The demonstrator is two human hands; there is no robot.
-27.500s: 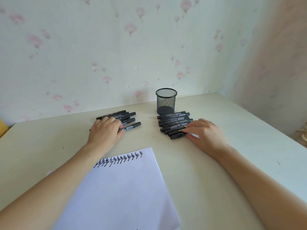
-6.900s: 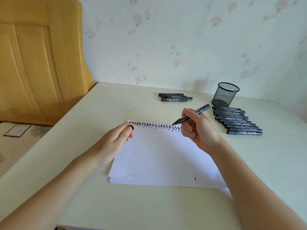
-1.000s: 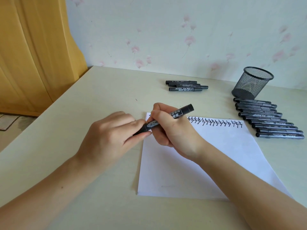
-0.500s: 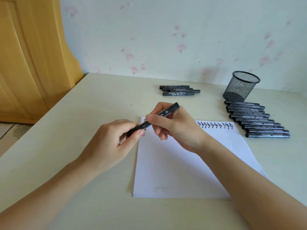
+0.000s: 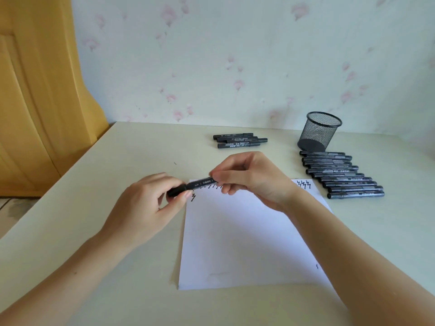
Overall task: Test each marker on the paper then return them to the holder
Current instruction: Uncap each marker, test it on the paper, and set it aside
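Observation:
A black marker (image 5: 200, 184) lies almost level between both hands, above the top left corner of the white paper (image 5: 247, 238). My left hand (image 5: 150, 205) pinches its left end, the cap end, between thumb and fingers. My right hand (image 5: 254, 180) grips the barrel's right part. A row of black zigzag marks (image 5: 303, 184) runs along the paper's top edge, partly hidden by my hands. The black mesh holder (image 5: 319, 131) stands at the back right with no marker showing in it.
Three black markers (image 5: 239, 140) lie together at the back centre of the cream table (image 5: 106, 175). A long row of several markers (image 5: 341, 174) lies in front of the holder. A yellow wooden door (image 5: 35, 90) stands left. The floral wall backs the table.
The marker has tilted from a slant to nearly level and moved slightly right. Both hands stay on it, the left on the cap end. The camera has shifted a little.

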